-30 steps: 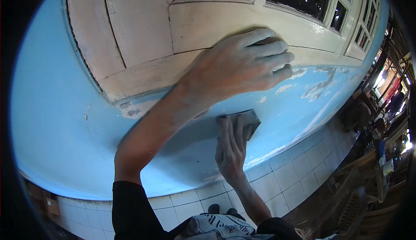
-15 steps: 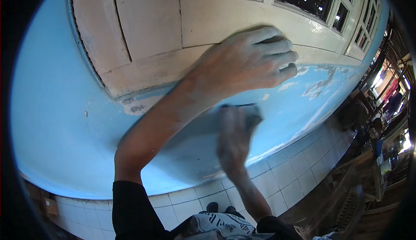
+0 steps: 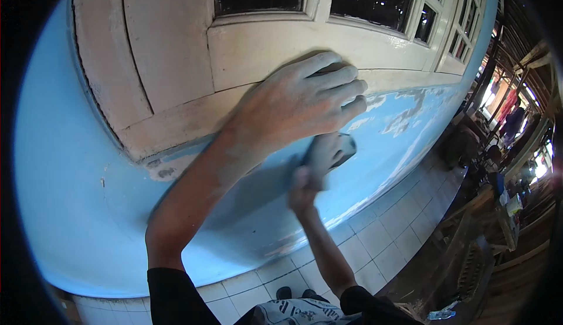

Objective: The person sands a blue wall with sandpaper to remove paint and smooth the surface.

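Observation:
My left hand (image 3: pixel 311 99) lies on the lower rail of the cream wooden window frame (image 3: pixel 258 49), fingers apart and coated in pale dust. Nothing shows in its grip. Just below, my right hand (image 3: pixel 314 169), smeared by motion, holds a piece of dark grey sandpaper (image 3: pixel 348 145) against the light blue wall (image 3: pixel 234 208). Part of the sheet is hidden by the fingers. Patches of flaked paint (image 3: pixel 407 114) run along the wall to the right of both hands, showing white and grey beneath the blue.
Dark glass panes (image 3: pixel 372 0) sit in the frame above. White floor tiles (image 3: pixel 375 240) run along the wall's foot, where my shoes stand. At the right are wooden timbers (image 3: pixel 469 219) and a crumpled clear plastic item (image 3: pixel 443 313).
The view has shifted, so window and wall appear further left and slightly lower. My left hand stays on the frame; my right hand has shifted its pose with the sandpaper, still near the wall.

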Demonstrator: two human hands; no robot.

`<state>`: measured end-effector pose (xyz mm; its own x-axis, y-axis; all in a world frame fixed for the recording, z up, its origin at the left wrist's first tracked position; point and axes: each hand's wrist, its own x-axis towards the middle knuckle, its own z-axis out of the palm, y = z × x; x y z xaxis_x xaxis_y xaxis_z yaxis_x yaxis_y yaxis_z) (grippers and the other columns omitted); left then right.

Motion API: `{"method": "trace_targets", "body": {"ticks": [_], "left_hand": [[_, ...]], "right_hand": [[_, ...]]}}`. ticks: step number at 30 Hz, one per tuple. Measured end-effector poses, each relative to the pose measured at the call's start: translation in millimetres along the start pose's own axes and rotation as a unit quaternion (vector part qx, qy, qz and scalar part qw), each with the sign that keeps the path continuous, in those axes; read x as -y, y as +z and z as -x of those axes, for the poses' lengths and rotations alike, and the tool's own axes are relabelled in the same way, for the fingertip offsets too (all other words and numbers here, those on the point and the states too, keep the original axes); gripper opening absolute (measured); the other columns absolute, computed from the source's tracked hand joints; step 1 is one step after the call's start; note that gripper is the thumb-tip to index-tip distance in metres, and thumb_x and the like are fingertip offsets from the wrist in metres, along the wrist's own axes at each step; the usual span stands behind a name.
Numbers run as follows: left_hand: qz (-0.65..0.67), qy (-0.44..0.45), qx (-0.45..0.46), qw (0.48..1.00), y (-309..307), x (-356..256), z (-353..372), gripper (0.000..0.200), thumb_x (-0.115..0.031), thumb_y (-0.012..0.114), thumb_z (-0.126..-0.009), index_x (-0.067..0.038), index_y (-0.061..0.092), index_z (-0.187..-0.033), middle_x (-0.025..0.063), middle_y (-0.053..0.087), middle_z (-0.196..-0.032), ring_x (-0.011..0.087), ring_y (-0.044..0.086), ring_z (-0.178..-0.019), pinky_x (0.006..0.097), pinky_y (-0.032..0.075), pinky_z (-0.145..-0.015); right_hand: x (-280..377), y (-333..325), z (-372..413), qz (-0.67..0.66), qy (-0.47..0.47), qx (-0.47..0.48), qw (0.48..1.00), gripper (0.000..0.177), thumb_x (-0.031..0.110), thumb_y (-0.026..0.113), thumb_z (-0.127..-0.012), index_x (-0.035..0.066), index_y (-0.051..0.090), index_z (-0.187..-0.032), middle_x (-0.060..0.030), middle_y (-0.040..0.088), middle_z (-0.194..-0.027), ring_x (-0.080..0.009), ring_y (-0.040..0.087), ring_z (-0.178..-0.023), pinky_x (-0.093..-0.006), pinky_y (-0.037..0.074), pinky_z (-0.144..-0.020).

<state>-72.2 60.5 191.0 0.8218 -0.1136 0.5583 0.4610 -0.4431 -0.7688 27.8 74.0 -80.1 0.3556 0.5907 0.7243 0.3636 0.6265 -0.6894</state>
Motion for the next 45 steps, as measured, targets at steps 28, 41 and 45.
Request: {"method": "trace_targets", "body": {"ticks": [28, 41, 45], "left_hand": [[0.124, -0.005, -0.021, 0.992, -3, 3, -1, 0.03, -0.016, 0.062, -0.073, -0.015, 0.068, -0.103, -0.0022, 0.06, -0.123, 0.0167, 0.053, -0.116, 0.0329, 0.04, -0.103], [0.111, -0.026, -0.012, 0.993, -7, 0, -11, 0.026, -0.014, 0.063, -0.075, -0.012, 0.067, -0.101, -0.0009, 0.062, -0.118, 0.0175, 0.056, -0.113, 0.0346, 0.042, -0.099], [0.078, -0.042, -0.013, 0.996, -7, -4, -15, 0.028, -0.011, 0.064, -0.076, -0.012, 0.066, -0.103, -0.0015, 0.061, -0.12, 0.0171, 0.056, -0.114, 0.0359, 0.043, -0.099]], "right_hand": [[21, -87, -131, 0.042, -0.104, -0.199, 0.973, 0.062, 0.027, 0.047, -0.097, -0.007, 0.027, -0.145, -0.022, 0.024, -0.154, -0.0348, 0.016, -0.145, -0.0483, 0.007, -0.116], [-13, -74, -66, 0.361, -0.313, 0.09, 0.874, 0.071, 0.037, 0.067, -0.077, 0.006, 0.045, -0.137, -0.0235, 0.043, -0.138, -0.0413, 0.037, -0.131, -0.0601, 0.016, -0.112], [-57, -146, -149, 0.067, 0.023, -0.201, 0.977, 0.049, 0.016, 0.044, -0.092, -0.009, 0.043, -0.134, -0.0253, 0.035, -0.147, -0.0452, 0.024, -0.139, -0.0465, 0.014, -0.116]]}}
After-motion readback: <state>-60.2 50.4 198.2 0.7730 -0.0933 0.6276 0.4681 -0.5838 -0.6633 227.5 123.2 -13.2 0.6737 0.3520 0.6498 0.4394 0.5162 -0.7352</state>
